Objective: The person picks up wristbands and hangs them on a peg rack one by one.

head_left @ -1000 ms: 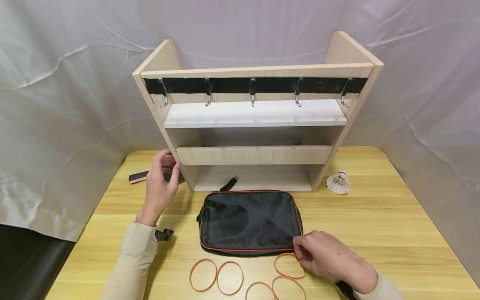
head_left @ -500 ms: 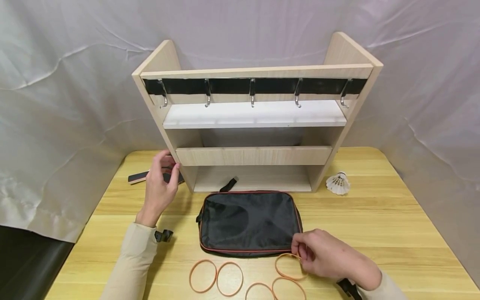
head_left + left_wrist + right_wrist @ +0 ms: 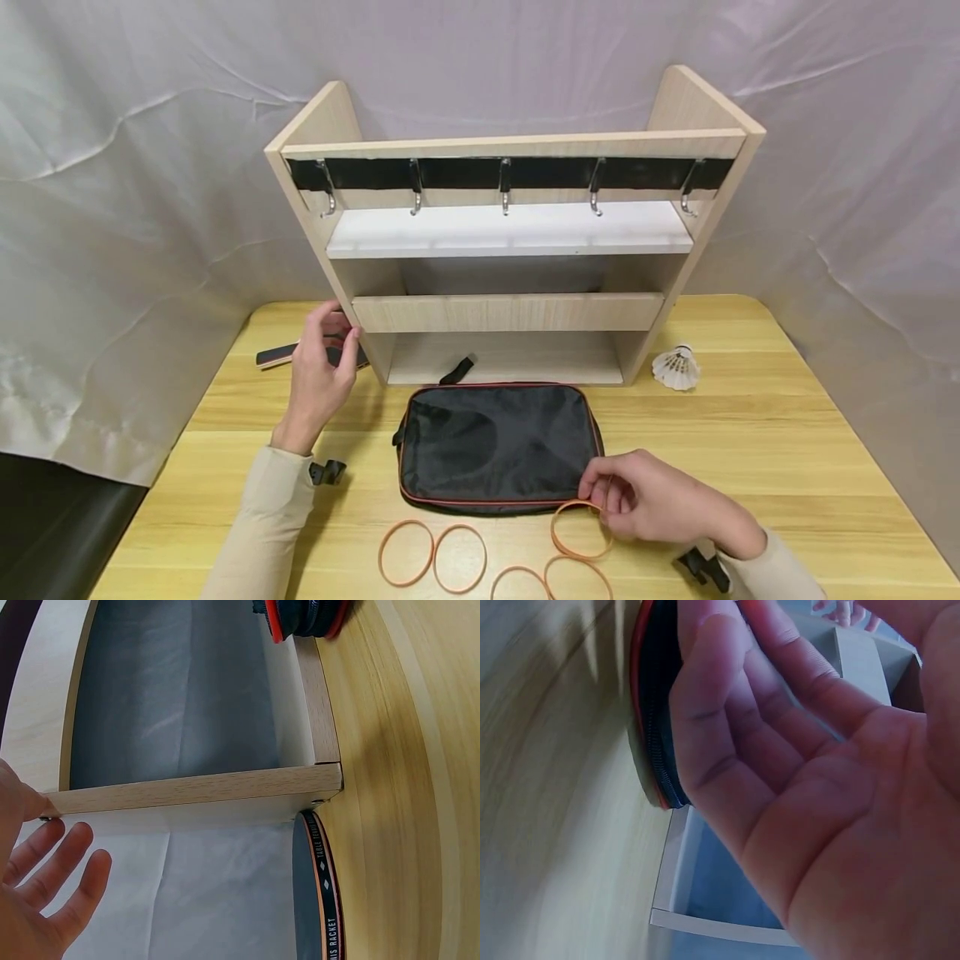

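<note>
My left hand (image 3: 318,375) touches the left side panel of a wooden shelf rack (image 3: 510,312) with its fingertips, the fingers spread and relaxed in the left wrist view. At the lower right, my right hand (image 3: 656,500) pinches the edge of an orange ring (image 3: 554,535), which looks slightly tilted. This ring lies at the near right corner of a black zipped bag (image 3: 498,446) with red piping. In the right wrist view, curled fingers (image 3: 712,712) cover most of the pinch, and the bag's zip (image 3: 654,742) shows beside them.
Several more orange rings (image 3: 460,527) lie before the bag. A table tennis racket (image 3: 322,889) lies left of the rack, a shuttlecock (image 3: 677,367) right of it. Metal hooks (image 3: 506,192) line the rack's upper board. A black strap (image 3: 456,370) reaches into the lower shelf.
My right hand has risen slightly, and the near edge of its orange ring appears lifted at the fingertips. The left hand has stayed at the rack's side.
</note>
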`<state>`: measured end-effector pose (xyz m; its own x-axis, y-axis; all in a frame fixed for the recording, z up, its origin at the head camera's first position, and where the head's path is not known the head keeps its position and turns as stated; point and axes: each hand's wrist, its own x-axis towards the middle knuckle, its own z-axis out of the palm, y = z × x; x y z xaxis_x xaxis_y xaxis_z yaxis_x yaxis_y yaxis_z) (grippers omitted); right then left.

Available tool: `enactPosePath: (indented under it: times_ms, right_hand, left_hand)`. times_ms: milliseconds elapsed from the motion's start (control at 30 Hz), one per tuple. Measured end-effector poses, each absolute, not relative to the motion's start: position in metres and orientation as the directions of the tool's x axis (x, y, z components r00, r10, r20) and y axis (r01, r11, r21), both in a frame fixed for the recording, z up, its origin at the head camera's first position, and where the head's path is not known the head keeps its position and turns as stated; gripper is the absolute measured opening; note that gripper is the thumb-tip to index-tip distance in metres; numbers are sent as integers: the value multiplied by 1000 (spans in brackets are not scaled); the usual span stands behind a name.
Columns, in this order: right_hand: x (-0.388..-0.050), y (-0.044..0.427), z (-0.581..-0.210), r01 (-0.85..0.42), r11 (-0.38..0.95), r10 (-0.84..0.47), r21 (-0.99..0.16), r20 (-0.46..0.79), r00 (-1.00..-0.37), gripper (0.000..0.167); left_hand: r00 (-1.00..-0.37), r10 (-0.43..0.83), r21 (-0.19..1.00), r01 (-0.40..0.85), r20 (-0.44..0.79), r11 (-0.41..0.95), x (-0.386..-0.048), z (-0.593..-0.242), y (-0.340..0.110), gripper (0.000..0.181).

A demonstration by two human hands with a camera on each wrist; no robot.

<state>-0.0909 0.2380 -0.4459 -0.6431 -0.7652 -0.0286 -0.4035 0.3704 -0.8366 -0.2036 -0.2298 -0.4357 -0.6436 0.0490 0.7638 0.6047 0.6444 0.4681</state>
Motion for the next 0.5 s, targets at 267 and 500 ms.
enactPosePath:
  times_ms: [267, 500]
  right_hand:
    - [-96, 243, -445, -322, 303, -778, -897, -37, -627, 20]
    - [-99, 249, -445, -269, 280, -782, -921, -56, -621, 24]
  left_hand:
    - [-639, 47, 465, 607, 768, 644, -204, -436, -230, 44]
    - [-631, 42, 458, 605, 774, 651, -206, -437, -229, 44]
